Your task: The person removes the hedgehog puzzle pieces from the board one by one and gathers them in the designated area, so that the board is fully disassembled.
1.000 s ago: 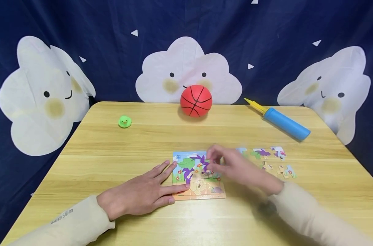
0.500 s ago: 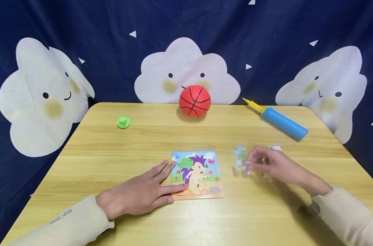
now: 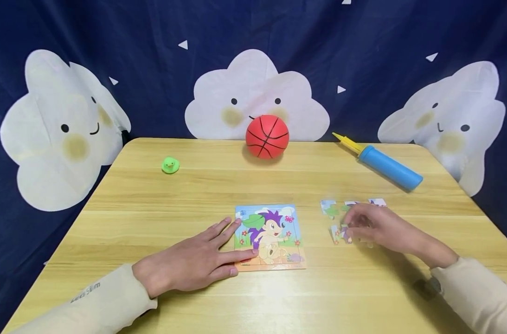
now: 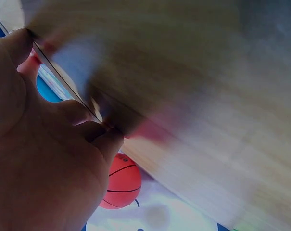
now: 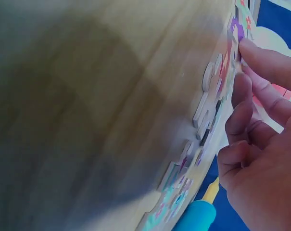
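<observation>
My left hand (image 3: 190, 260) lies spread on the left edge of a square hedgehog jigsaw puzzle (image 3: 292, 232), fingertips over the picture's left side. My right hand (image 3: 380, 227) is to the puzzle's right, thumb and forefinger pinching a jigsaw piece (image 3: 336, 234) with red flowers and purple on it. In the right wrist view that purple-marked jigsaw piece (image 5: 237, 30) shows at the fingertips, the other fingers curled in. Behind and beneath this hand lie several loose pieces, among them a blue-and-green one (image 3: 328, 207) and a pale one (image 3: 377, 202); some are partly hidden.
A red toy basketball (image 3: 267, 137) sits at the back middle of the wooden table (image 3: 203, 185). A small green duck (image 3: 170, 165) is at the back left. At the back right lies a blue hand pump (image 3: 388, 167) with a yellow nozzle. A dark cloud-print curtain (image 3: 153, 28) hangs behind.
My right hand has moved from over the puzzle's right side out to the right among the loose pieces, uncovering the hedgehog picture. My left hand has stayed in place.
</observation>
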The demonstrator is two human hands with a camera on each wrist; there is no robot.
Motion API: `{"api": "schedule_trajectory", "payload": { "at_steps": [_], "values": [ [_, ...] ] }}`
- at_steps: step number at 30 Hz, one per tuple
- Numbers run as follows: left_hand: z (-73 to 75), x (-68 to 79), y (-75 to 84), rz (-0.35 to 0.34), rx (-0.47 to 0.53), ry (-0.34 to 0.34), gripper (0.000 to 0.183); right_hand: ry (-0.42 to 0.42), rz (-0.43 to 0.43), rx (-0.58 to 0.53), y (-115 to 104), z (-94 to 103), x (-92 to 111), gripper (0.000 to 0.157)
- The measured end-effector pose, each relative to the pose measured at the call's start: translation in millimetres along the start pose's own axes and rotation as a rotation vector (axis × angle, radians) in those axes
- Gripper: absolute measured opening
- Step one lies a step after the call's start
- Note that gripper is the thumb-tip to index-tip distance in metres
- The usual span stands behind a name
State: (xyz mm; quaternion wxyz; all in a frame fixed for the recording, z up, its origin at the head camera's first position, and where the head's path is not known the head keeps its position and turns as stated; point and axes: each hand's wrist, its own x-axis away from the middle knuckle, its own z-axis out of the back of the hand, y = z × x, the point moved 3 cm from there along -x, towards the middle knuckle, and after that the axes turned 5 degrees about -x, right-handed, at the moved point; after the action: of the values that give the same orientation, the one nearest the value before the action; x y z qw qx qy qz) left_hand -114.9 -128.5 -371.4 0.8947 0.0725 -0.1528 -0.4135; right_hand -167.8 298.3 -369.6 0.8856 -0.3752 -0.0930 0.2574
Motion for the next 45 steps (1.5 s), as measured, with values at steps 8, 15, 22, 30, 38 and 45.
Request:
{"api": "schedule_trajectory", "payload": {
  "at_steps": [8, 15, 22, 30, 38, 45],
  "values": [
    [-0.2, -1.5, 0.4, -0.004, -0.011, -0.003, 0.049, -0.018, -0.062, 0.083, 0.8, -3.9, -3.6, 0.014],
    [-0.4, -2.2, 0.0, 0.0, -0.012, -0.007, 0.049, -0.018, -0.095, 0.06, 2.4, -4.9, -3.7, 0.015],
    [-1.4, -2.7, -0.2, 0.001, -0.007, -0.01, 0.049, -0.014, -0.098, 0.042, 1.8, -5.8, -3.2, 0.015],
    [-1.2, -1.7, 0.6, -0.005, -0.012, 0.002, 0.049, 0.073, 0.021, 0.074, -24.1, -13.8, -4.8, 0.011],
    [2.3, -9.5, 7.9, -0.042, -0.021, 0.012, 0.053, 0.035, 0.009, 0.143, -66.0, -46.8, -17.8, 0.024],
    [0.4, -23.6, 25.1, -0.15, -0.063, -0.003, 0.057, -0.049, -0.015, 0.204, -83.1, -74.6, -24.6, 0.049]
  ]
}}
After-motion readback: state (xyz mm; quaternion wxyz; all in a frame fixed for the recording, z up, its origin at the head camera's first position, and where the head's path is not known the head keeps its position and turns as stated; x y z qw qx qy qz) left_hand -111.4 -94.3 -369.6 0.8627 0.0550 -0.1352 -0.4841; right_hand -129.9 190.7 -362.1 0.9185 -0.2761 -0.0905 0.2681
